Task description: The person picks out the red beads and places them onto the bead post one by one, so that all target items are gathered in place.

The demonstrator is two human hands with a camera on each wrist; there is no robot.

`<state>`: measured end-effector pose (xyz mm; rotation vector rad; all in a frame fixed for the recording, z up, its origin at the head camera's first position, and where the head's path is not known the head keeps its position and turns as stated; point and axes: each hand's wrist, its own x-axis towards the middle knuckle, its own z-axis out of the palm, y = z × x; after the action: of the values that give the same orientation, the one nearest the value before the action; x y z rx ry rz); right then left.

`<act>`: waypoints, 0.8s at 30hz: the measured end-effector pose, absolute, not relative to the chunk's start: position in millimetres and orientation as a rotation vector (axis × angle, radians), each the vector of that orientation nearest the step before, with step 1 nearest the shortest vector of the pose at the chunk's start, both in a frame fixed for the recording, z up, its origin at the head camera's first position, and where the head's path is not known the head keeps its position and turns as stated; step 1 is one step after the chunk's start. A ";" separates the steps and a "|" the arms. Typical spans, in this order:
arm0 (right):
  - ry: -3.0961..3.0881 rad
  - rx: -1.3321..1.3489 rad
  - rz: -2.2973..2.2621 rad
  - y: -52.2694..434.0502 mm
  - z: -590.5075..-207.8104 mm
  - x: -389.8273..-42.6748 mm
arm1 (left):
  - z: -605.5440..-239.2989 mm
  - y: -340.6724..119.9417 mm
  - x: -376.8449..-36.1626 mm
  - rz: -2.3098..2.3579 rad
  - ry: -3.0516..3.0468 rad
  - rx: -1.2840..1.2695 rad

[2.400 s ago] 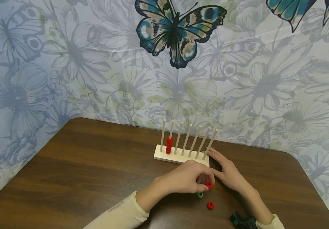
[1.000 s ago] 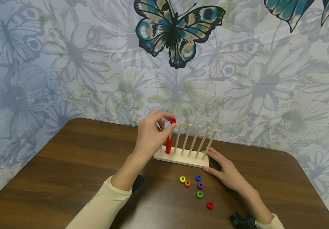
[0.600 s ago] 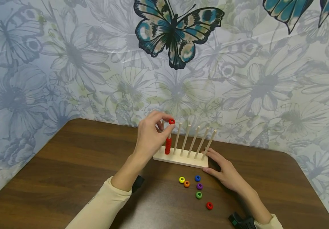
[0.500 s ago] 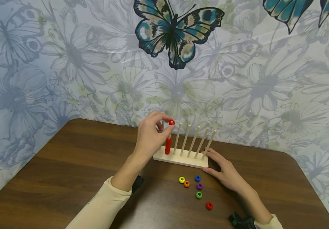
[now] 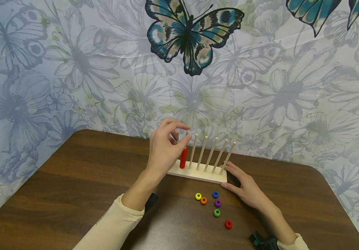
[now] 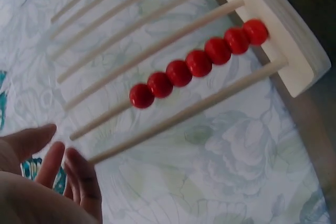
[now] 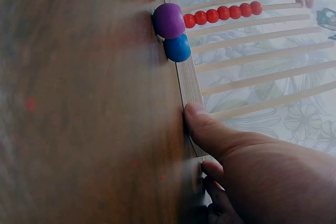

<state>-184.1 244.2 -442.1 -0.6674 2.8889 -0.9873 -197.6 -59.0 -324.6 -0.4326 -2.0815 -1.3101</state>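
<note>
Lying loose — six beads (image 5: 213, 205) — near rack (image 5: 198, 172)

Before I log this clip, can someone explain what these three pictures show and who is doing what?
No machine here: a person works with two bare hands. One camera sits on the head; one on each wrist. On the brown table stands a wooden peg rack with red beads stacked on its second peg. The left hand hovers open by that peg, holding nothing. The right hand rests against the rack's end. Loose beads lie in front: yellow, orange, blue, purple, green, red.
</note>
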 end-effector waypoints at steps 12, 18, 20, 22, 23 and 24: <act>2.876 -0.658 -1.012 244.6 -441.7 -184.0 | -335.4 -29.6 -180.7 -1.334 -2.055 -0.611; 2.868 -0.655 -1.026 245.4 -441.2 -183.0 | -348.1 -13.7 -173.9 -1.313 -2.159 -0.727; 2.870 -0.661 -1.031 245.7 -441.2 -183.0 | -352.5 -8.5 -171.3 -1.302 -2.192 -0.770; 2.872 -0.671 -1.036 245.8 -441.6 -183.3 | -357.1 -3.7 -168.3 -1.300 -2.231 -0.803; 2.874 -0.676 -1.040 245.8 -441.9 -183.6 | -359.6 -1.4 -166.8 -1.300 -2.250 -0.822; 2.875 -0.681 -1.041 246.0 -442.3 -183.9 | -362.3 0.9 -165.4 -1.308 -2.269 -0.847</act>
<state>-183.9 246.0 -442.3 -0.6813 2.8753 -1.0409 -165.4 0.9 -362.3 -0.8467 -2.2690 -1.3078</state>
